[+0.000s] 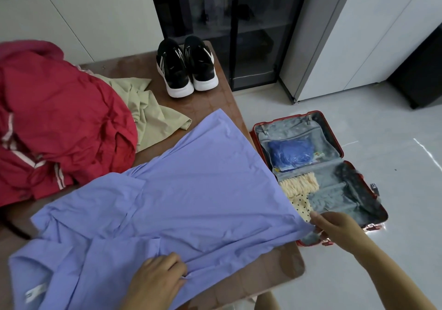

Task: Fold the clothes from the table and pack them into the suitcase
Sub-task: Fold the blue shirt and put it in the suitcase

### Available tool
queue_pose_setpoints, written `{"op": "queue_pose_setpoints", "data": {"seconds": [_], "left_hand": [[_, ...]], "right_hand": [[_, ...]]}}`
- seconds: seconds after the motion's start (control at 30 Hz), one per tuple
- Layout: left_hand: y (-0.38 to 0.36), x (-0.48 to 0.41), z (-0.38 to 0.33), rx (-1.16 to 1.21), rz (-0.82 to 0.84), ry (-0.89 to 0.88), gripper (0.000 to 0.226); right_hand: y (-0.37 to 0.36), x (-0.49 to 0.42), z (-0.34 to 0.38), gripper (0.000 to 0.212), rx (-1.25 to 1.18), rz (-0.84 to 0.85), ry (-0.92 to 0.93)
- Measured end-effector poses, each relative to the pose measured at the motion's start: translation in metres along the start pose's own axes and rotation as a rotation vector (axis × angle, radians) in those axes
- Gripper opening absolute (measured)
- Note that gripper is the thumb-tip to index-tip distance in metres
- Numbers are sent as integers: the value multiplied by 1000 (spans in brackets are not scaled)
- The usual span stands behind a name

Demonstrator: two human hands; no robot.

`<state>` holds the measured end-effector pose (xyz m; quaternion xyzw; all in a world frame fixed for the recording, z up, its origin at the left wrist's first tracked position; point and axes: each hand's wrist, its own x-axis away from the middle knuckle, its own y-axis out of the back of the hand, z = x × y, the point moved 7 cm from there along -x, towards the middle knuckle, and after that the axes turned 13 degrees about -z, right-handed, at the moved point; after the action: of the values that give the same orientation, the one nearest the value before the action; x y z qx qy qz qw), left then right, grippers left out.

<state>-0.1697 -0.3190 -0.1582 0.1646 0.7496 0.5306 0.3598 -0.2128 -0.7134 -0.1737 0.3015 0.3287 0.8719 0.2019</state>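
Observation:
A light blue shirt (191,190) lies spread across the near part of the brown table (210,104), its right side hanging past the table's edge. My right hand (332,226) pinches the shirt's right corner, out over the suitcase. My left hand (157,278) presses down on the shirt's near edge and grips a fold of it. The red suitcase (334,142) lies open on the floor to the right of the table. Inside it are a blue bundle (290,154) and a cream fringed, dotted cloth (299,187).
A red jacket (59,123) is heaped at the table's left, with a pale green garment (153,116) beside it. A pair of black sneakers (186,65) stands at the table's far end. A dark glass cabinet (227,22) and white cupboards line the wall behind.

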Motion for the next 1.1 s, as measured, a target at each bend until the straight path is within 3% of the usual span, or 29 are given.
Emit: {"op": "queue_pose_setpoints", "data": {"seconds": [0.13, 0.73, 0.87, 0.97, 1.1], "left_hand": [[5, -3, -4, 41, -11, -27, 18], [3, -1, -2, 105, 122, 54, 11], [3, -1, 0, 153, 162, 102, 11], [2, 4, 6, 247, 175, 179, 14], [8, 3, 12, 388, 164, 224, 16]], "right_hand": [[5, 2, -2, 36, -139, -59, -82], [0, 13, -14, 49, -153, 39, -348], [-7, 18, -9, 34, -97, 154, -213], [1, 18, 2, 28, -208, 75, -89], [14, 22, 16, 71, -516, 36, -62]]}}
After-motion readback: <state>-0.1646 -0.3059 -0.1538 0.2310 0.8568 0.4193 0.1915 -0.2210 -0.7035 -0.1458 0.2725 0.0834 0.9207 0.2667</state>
